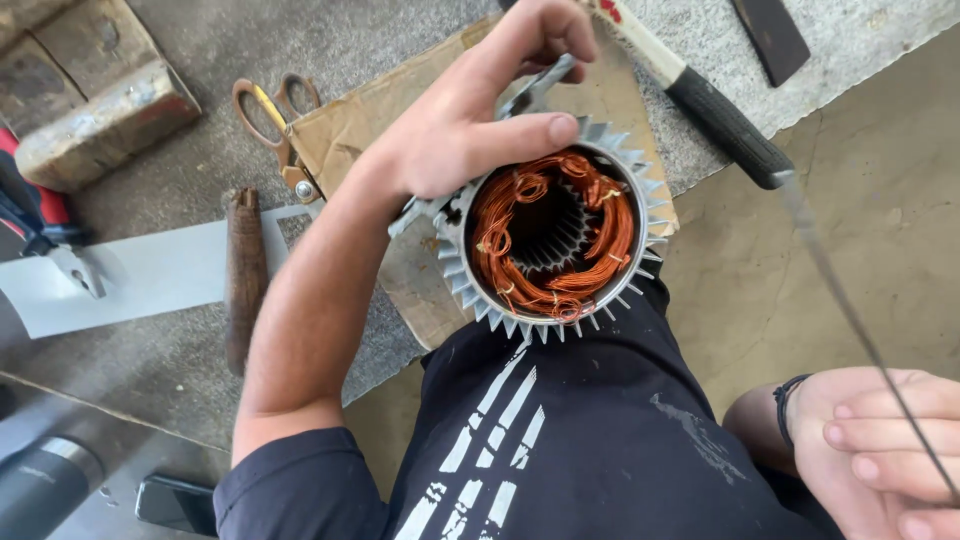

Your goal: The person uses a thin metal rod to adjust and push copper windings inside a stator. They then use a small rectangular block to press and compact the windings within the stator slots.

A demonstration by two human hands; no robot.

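Fingers (540, 35) of left hand (470, 120): curled over upper rim of stator housing, clenched on a small metal tool (535, 90); thumb laid flat along rim edge.
Fingers (890, 440) of right hand (880, 450): lower right of frame, closed around a thin steel rod (850, 310); dark band on wrist.
Motor stator (550, 235): centre of frame, propped against lap, open end facing camera. Finned grey metal housing, ring of short cooling fins around outside. Copper windings (600, 215) packed inside, loops loose and uneven, toothed dark core at middle.
Thin steel rod: slanting from lower right up to black ribbed handle (725, 125) at upper right, passing just beside stator, apart from it. Pale shaft with a red mark above handle, running out of top edge.
Cardboard sheet (350, 130): brown, under and behind stator, upper centre.
Scissors (275, 120): orange-brown handles, upper left of centre, lying partly on cardboard edge.
Wooden handle (243, 270): dark, upright in frame, left of forearm, across a white sheet (140, 275).
Pliers (40, 225): left edge, dark and red grips, tips on white sheet.
Wooden blocks (85, 90): upper left corner.
Flat dark strip (770, 38): top right.
Dark phone (175, 500): lower left, beside a blurred grey cylinder (45, 485).
Dark shirt (560, 440) with white stripes: lower centre.
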